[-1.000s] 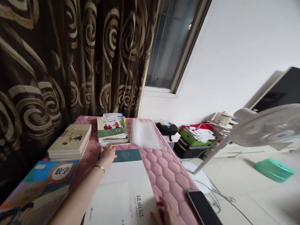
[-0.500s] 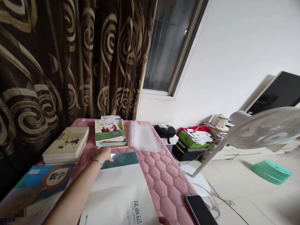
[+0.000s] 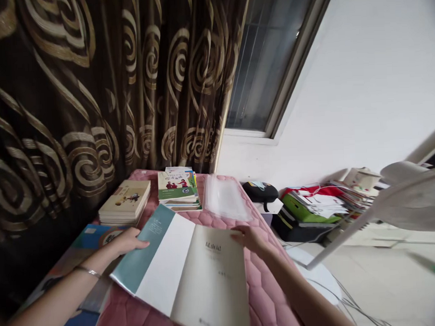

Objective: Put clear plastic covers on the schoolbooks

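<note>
An open book [image 3: 211, 274] spans the space between my hands, its printed title page on the right and a white inside cover with a teal flap on the left. My left hand [image 3: 129, 241], with a bracelet at the wrist, grips the teal flap's outer edge, thumb on top. At the upper right corner of the title page, my right hand [image 3: 248, 239] pinches the pages. Under my left forearm lies a blue textbook [image 3: 94, 235]. Beyond it is a stack of cream books [image 3: 125, 200], and to its right a pile of books with a green-and-white cover [image 3: 177, 186].
Clear plastic sleeves [image 3: 226, 198] lie on the pink quilted surface [image 3: 264, 281]. A patterned curtain [image 3: 145, 79] hangs behind. At the right are a black case [image 3: 260, 191], papers on a green box [image 3: 313, 204] and a white fan [image 3: 413, 197].
The book has turned from lying lengthwise to sitting crosswise before me. My left hand drew back with the flap, and my right hand came up to the page corner. The view swung left.
</note>
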{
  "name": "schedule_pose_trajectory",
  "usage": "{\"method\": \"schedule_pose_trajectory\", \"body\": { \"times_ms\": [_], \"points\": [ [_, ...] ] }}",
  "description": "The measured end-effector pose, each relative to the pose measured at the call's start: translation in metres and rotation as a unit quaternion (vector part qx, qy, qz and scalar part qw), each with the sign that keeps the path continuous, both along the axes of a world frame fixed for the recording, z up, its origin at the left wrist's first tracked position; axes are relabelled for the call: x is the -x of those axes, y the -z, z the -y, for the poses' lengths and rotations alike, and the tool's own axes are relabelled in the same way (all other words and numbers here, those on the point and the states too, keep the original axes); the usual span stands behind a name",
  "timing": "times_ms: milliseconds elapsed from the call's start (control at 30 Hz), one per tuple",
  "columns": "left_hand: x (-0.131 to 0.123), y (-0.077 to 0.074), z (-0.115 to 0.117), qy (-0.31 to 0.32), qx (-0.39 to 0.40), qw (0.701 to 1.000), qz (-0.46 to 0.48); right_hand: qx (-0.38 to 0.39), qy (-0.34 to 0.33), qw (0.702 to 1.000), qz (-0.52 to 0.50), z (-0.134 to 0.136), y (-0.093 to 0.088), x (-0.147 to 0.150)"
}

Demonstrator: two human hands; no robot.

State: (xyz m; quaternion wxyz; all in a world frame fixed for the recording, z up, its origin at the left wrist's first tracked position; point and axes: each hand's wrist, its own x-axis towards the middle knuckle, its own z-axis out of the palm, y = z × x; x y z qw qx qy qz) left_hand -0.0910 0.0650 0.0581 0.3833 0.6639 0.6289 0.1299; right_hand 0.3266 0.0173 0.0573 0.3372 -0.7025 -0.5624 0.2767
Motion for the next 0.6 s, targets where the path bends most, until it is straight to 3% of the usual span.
{"method": "schedule_pose_trajectory", "body": {
  "times_ms": [67, 133, 267, 433, 500, 600],
  "points": [
    [0.009, 0.003, 0.014, -0.063, 0.026, 0.993, 0.1, 0.02, -0.014, 0.999, 0.043, -0.031, -0.007, 0.01],
    [0.013, 0.007, 0.024, -0.11, 0.023, 0.984, 0.137, 0.023, -0.014, 0.998, 0.057, -0.053, -0.006, 0.02],
    [0.016, 0.013, 0.033, -0.158, 0.026, 0.97, 0.184, 0.014, 0.008, 0.996, 0.088, -0.067, 0.006, 0.033],
    [0.017, 0.017, 0.036, -0.172, 0.039, 0.961, 0.213, -0.04, 0.024, 0.989, 0.14, -0.04, 0.015, 0.071],
    [0.015, 0.013, 0.037, -0.174, 0.042, 0.961, 0.211, -0.104, -0.037, 0.984, 0.138, -0.022, 0.021, 0.108],
    [0.009, -0.002, 0.041, -0.179, 0.042, 0.961, 0.208, -0.166, -0.137, 0.975, 0.054, 0.008, 0.032, 0.173]
  ]
}}
